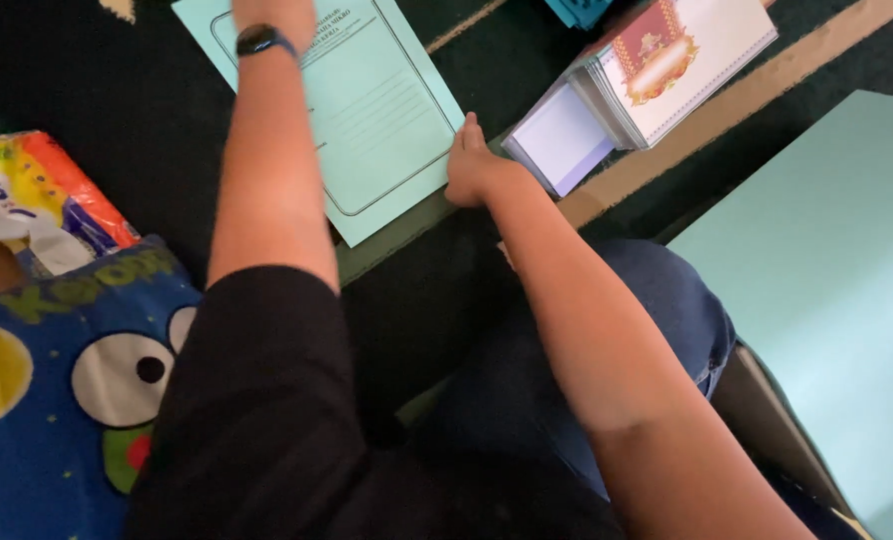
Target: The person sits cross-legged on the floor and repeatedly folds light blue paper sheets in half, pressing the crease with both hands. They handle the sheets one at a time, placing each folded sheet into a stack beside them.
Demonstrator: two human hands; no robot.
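A pale green paper folder point(387, 110) with a printed frame lies on the dark carpet in front of me. My left arm reaches across it; only the wrist with a black watch point(263, 40) shows, and my left hand is cut off by the top edge. My right hand point(472, 165) rests at the folder's right edge, fingers curled against the paper, nothing visibly gripped. Just to its right stands a stack of white booklets point(657, 70) with a red and gold ornament on the cover.
A blue cartoon-print bag point(57, 380) and an orange and yellow plastic packet point(37, 190) lie at the left. A large pale green sheet point(837, 280) covers the right side. My knee in blue jeans point(667, 300) sits between. A tan carpet stripe point(727, 110) runs diagonally.
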